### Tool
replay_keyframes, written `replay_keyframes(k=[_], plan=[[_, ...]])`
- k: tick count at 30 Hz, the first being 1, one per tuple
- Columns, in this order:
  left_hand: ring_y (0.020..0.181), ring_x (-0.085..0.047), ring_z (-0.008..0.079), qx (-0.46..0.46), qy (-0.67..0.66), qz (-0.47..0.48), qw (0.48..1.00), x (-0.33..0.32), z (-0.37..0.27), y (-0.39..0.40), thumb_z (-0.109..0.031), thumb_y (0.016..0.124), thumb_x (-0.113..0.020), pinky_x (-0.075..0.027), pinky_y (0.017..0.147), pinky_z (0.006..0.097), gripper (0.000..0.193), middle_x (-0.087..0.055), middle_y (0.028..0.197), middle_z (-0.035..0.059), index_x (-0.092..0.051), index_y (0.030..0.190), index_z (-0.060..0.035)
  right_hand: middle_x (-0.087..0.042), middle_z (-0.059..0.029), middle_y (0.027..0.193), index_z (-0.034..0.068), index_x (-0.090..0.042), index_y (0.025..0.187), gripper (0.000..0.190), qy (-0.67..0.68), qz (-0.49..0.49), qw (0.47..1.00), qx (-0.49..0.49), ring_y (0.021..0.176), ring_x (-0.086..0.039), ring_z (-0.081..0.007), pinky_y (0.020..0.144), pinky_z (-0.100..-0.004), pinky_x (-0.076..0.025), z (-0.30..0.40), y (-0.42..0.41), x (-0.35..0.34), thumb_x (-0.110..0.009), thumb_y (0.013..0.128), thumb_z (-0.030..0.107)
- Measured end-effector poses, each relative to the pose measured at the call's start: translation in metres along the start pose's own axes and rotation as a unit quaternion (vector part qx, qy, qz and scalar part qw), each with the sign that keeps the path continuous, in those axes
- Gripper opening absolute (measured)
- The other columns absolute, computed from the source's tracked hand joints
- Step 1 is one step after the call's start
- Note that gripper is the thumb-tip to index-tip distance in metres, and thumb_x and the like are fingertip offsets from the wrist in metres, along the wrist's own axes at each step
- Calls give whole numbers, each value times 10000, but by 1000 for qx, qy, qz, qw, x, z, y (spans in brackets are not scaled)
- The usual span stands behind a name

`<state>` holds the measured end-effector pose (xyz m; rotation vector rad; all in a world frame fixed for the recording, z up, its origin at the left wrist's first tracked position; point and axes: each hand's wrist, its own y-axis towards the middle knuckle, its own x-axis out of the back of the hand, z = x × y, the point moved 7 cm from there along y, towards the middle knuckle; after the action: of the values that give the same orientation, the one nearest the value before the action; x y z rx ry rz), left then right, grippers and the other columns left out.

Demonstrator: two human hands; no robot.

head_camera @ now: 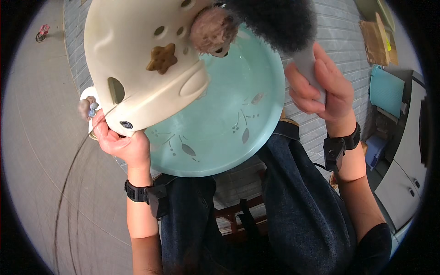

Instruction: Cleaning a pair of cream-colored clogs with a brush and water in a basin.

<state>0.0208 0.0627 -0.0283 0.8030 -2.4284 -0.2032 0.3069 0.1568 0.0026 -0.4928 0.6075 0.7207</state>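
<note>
My left hand (pixel 120 141) grips the lower end of a cream foam clog (pixel 137 82), held up close to the camera. The clog has holes, a brown star charm (pixel 162 58) and a fluffy pinkish-brown animal charm (pixel 215 32). My right hand (pixel 323 82) is closed around the grey handle of a brush (pixel 271 24) with dark, fuzzy bristles, at the upper right beside the charm. Beneath both lies a round light-green basin (pixel 220 137) with a grey leaf pattern. Behind my left hand, a second cream shoe (pixel 90 93) with small charms is partly hidden.
My knees, in dark jeans, are on the near side of the basin. At the right are a cardboard box (pixel 376 43), a light-blue plastic container (pixel 386 89) and a white cabinet (pixel 397 196). A small pink wheeled object (pixel 42 32) stands on the floor at the far left.
</note>
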Motion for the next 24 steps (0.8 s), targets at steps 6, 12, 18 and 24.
replay_keyframes(k=[6, 12, 18, 24], plan=[[948, -532, 167, 24, -41, -2, 999, -3, -3, -2, 49, 650, -651, -416, 860, 265, 385, -501, 1023, 92, -492, 1001, 43, -353, 3, 602, 82, -276, 1308, 428, 7, -19, 1000, -8, 354, -279, -23, 318, -157, -238, -1, -1, 1, -356, 938, 283], [948, -534, 165, 2, 0, 7, 1000, -3, -3, -2, 56, 638, -665, -419, 862, 268, 429, -506, 1023, 94, -478, 1024, 38, -352, 9, 601, 68, -278, 1312, 437, -12, -27, 1000, -4, 360, -287, -20, 320, -148, -239, -2, 0, 2, -344, 941, 287], [953, -529, 166, 22, -33, -11, 999, -1, -3, -1, 60, 628, -674, -413, 871, 274, 447, -506, 1022, 94, -477, 1030, 38, -351, 12, 602, 67, -268, 1319, 443, -15, -28, 1000, -1, 367, -291, -15, 321, -146, -237, -2, 0, 1, -340, 942, 288], [923, -549, 171, -29, 42, -9, 999, 3, -9, 1, 64, 650, -656, -414, 861, 271, 385, -501, 1028, 89, -501, 1002, 40, -340, 17, 601, 69, -248, 1338, 465, -25, -22, 999, -7, 378, -283, -14, 337, -143, -232, -2, 3, -1, -352, 940, 286]])
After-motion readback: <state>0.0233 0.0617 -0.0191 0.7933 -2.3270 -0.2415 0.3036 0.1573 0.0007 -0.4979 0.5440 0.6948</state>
